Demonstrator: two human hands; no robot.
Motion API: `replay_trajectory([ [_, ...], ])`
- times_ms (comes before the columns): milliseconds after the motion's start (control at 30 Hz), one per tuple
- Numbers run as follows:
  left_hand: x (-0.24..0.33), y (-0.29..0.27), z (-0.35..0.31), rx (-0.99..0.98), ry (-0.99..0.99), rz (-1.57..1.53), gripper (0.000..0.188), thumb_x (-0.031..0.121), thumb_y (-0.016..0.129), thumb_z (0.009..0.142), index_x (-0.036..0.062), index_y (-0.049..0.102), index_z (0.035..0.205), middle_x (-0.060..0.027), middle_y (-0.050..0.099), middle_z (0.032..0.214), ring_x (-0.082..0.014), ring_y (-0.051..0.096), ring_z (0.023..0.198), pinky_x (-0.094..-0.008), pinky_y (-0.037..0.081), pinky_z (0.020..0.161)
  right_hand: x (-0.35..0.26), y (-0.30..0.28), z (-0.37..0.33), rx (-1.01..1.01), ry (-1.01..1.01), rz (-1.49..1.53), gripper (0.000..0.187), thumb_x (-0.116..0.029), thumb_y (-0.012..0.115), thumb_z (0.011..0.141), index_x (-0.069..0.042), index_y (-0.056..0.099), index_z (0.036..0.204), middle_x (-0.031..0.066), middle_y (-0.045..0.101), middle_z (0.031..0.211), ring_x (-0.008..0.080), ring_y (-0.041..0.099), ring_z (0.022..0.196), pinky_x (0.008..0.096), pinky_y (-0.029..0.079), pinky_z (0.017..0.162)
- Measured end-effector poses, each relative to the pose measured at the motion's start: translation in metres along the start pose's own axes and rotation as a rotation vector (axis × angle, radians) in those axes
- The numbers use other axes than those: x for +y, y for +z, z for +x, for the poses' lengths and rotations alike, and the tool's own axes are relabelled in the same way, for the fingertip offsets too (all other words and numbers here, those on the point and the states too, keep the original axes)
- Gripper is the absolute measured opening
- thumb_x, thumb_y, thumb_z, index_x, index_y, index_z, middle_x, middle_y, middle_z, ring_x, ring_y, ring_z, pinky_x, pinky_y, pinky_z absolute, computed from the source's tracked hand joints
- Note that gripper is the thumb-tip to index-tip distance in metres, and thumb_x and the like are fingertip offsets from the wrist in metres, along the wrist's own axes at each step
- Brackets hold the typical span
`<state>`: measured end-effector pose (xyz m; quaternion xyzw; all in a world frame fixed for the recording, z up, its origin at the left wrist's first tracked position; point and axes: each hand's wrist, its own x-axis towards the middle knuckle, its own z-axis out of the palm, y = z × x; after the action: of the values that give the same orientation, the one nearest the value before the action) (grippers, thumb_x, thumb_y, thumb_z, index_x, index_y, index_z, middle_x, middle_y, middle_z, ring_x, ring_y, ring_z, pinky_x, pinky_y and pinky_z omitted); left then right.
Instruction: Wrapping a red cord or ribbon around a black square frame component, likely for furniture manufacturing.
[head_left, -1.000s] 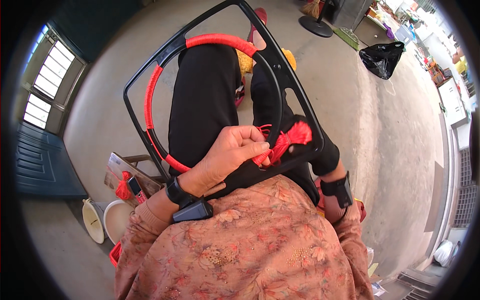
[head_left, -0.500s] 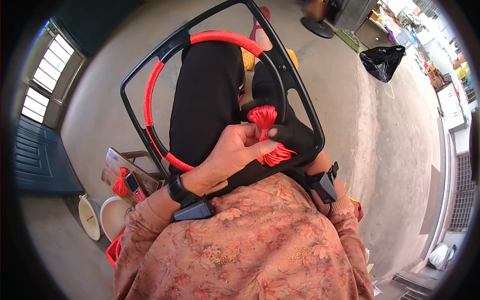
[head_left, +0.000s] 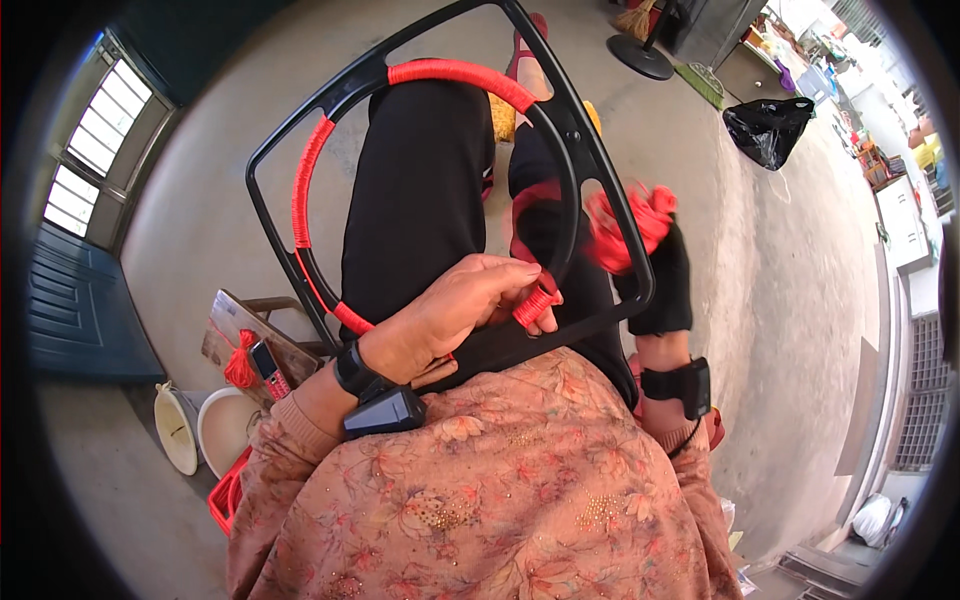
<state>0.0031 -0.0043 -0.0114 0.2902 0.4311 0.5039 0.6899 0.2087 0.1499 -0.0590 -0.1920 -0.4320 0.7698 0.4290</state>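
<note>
A black frame (head_left: 640, 255) with an inner ring rests across my lap. Red cord is wound tightly over stretches of the ring, including the far arc (head_left: 462, 70) and the left arc (head_left: 312, 180). My left hand (head_left: 455, 305) is closed on the ring at its near right part, thumb and fingers around a short red cord winding (head_left: 536, 304). Outside the frame's right bar, my right hand (head_left: 662, 285), in a black glove, grips a bundle of red cord (head_left: 628, 232). The bundle is smeared by motion, and a blurred red strand crosses behind the ring.
To the left, a wooden stool (head_left: 285, 335) carries a red cord hank (head_left: 241, 362) and a phone (head_left: 268, 368). Beside it stand a pale basin (head_left: 225, 425) and a red basket (head_left: 226, 497). A black plastic bag (head_left: 768, 130) and a broom (head_left: 702, 84) lie at far right.
My right hand has swung right with the cord bundle, from inside the ring to outside the frame. My left hand has let go of the bundle and now holds the wound ring.
</note>
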Motion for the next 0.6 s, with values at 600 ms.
replay_trajectory([
  [600,0.001,0.009,0.002,0.048,0.149,0.002,0.016,0.020,0.057,0.095,0.0035,0.057,0.095,-0.0124,0.067,0.079,-0.0143,0.065,0.070,-0.0232,0.053,0.068,-0.046,-0.159,-0.077,0.599,-0.079,-0.396,0.031,-0.037,0.049,0.099,-0.010,0.058,0.112,-0.0055,0.051,0.070,0.0063,0.049,0.055,0.0221,0.040,0.049],
])
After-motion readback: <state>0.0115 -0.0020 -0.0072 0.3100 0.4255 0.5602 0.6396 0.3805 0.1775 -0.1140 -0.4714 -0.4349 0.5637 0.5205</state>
